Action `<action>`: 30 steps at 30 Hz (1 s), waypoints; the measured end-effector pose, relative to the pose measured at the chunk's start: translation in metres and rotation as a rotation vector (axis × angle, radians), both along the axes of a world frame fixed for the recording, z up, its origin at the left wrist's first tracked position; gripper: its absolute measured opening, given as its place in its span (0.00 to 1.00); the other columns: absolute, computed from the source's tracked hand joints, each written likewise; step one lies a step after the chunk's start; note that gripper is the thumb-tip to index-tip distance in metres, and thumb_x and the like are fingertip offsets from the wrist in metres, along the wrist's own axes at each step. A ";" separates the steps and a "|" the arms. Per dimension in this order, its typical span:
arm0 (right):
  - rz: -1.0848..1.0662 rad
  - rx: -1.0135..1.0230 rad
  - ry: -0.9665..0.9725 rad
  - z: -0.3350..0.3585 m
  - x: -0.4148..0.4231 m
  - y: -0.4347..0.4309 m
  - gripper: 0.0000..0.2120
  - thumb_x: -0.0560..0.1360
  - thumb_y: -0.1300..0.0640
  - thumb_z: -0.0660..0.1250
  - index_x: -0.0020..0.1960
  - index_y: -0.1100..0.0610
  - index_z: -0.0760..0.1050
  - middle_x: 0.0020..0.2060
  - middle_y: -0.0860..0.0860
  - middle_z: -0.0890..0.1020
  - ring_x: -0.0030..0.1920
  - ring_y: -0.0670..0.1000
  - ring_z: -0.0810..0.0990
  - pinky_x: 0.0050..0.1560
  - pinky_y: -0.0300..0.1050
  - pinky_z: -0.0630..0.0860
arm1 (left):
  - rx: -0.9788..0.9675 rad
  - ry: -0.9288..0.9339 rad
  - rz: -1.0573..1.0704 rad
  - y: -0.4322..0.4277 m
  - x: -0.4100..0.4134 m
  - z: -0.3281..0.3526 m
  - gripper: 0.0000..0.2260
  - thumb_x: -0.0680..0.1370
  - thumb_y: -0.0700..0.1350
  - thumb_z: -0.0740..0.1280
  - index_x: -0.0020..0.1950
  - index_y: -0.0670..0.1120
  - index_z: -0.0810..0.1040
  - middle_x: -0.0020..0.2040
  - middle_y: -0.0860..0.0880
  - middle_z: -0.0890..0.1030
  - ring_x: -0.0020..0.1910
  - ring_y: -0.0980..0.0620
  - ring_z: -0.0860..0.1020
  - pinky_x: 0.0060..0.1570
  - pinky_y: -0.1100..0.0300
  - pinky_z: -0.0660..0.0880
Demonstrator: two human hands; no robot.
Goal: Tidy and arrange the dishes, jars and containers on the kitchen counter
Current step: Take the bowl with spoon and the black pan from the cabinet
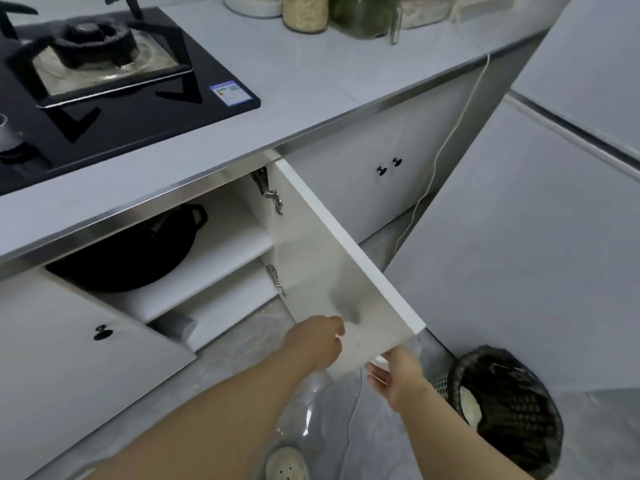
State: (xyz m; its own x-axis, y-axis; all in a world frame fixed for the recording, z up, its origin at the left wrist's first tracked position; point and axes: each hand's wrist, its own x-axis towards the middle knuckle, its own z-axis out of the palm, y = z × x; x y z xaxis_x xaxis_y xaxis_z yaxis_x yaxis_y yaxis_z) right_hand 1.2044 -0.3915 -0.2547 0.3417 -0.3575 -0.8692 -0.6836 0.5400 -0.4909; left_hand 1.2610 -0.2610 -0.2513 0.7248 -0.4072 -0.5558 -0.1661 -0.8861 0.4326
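The left hand (313, 341) reaches forward to the inner face of an open cabinet door (332, 265). Its fingers are curled in against the panel, and motion blur hides whether they hold anything. The right hand (394, 375) sits just to the right of it, at the door's lower outer corner. Its palm is turned up and its fingers lie fairly straight, touching the door's bottom edge.

The jars stand well beyond both hands, at the back of the grey counter (311, 84). A jar of pale grain (304, 12) stands beside a jar of green contents (363, 15). A white container (252, 3) is on their left and a clear container (426, 10) on their right. All four are cut off by the top of the view.

Ahead and to the left of the left hand, a black wok (128, 251) rests on the cabinet's upper shelf. A grey cylinder (180, 327) lies on the shelf below it. Above the wok, a black gas hob (104, 64) is set into the counter.

Just to the right of the right hand stands a woven waste bin (509, 410) lined with a black bag. A white cord (446, 140) hangs down from the counter edge, beyond the right hand. Below the arms, a pale slipper (287, 464) rests on the floor.
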 end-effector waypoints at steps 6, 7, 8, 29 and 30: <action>0.220 -0.069 0.071 -0.006 0.006 -0.002 0.08 0.79 0.66 0.52 0.46 0.65 0.69 0.29 0.55 0.66 0.25 0.50 0.62 0.31 0.38 0.54 | 0.053 -0.019 0.027 0.012 0.010 0.001 0.16 0.79 0.44 0.55 0.65 0.49 0.71 0.66 0.47 0.73 0.64 0.47 0.72 0.58 0.57 0.70; 0.271 -0.053 0.091 -0.007 0.010 0.007 0.07 0.78 0.65 0.52 0.47 0.63 0.69 0.29 0.55 0.66 0.26 0.51 0.61 0.30 0.38 0.54 | 0.059 -0.024 0.046 0.019 0.013 0.003 0.16 0.79 0.44 0.55 0.66 0.49 0.71 0.66 0.47 0.73 0.64 0.47 0.72 0.58 0.57 0.70; 0.312 -0.037 0.100 -0.005 0.012 0.015 0.07 0.78 0.65 0.52 0.48 0.61 0.69 0.30 0.54 0.65 0.27 0.51 0.60 0.31 0.39 0.53 | 0.062 -0.027 0.066 0.024 0.016 0.005 0.16 0.79 0.44 0.55 0.66 0.50 0.71 0.66 0.47 0.72 0.64 0.48 0.71 0.57 0.58 0.69; 1.367 -0.112 -0.457 0.072 0.102 0.330 0.21 0.80 0.62 0.55 0.72 0.54 0.62 0.55 0.53 0.76 0.41 0.48 0.72 0.41 0.41 0.69 | -0.010 -0.216 1.071 0.292 -0.035 0.068 0.14 0.80 0.42 0.57 0.65 0.47 0.72 0.61 0.46 0.75 0.58 0.46 0.75 0.55 0.58 0.71; 1.394 -0.121 -0.487 0.074 0.105 0.336 0.22 0.79 0.63 0.56 0.72 0.54 0.61 0.58 0.53 0.75 0.43 0.48 0.72 0.41 0.41 0.69 | -0.046 -0.224 1.145 0.298 -0.041 0.068 0.14 0.80 0.42 0.57 0.64 0.47 0.72 0.60 0.47 0.76 0.57 0.46 0.75 0.53 0.59 0.71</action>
State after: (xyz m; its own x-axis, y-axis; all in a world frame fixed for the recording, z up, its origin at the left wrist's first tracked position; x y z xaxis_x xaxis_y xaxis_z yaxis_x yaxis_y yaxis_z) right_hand 1.3089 -0.0558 -0.1805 0.7042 0.4356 -0.5606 -0.3627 -0.4580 -0.8116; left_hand 1.2204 0.0371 -0.1829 0.7616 0.5316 -0.3707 0.6434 -0.5516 0.5309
